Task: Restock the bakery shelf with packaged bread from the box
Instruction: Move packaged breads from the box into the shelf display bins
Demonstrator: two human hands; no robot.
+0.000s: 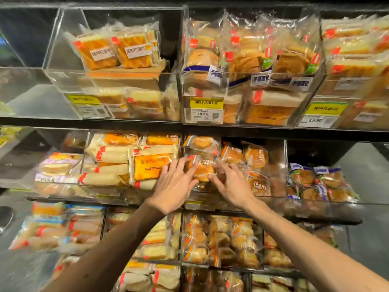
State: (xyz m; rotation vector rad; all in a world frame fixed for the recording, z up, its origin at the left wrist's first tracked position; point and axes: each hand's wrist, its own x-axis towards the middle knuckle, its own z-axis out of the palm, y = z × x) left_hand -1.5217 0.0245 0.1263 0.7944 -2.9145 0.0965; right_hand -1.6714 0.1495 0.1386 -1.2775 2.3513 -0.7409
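A clear-wrapped round bun packet (202, 170) sits at the front of a middle-shelf acrylic bin (280, 157) that holds several similar bun packets. My left hand (173, 185) touches its left side with fingers spread and nearly straight. My right hand (230, 184) holds its right edge, fingers bent over the wrapper and thumb under it. The box named in the task is out of view.
Left of the bun bin stands a bin of orange toast packets (150, 166); blue-labelled buns (320, 183) lie to the right. The shelf above carries clear bins of bread (250, 57) with yellow price tags (206, 102). An acrylic bin (31, 98) at upper left holds nothing. Lower shelves are stocked.
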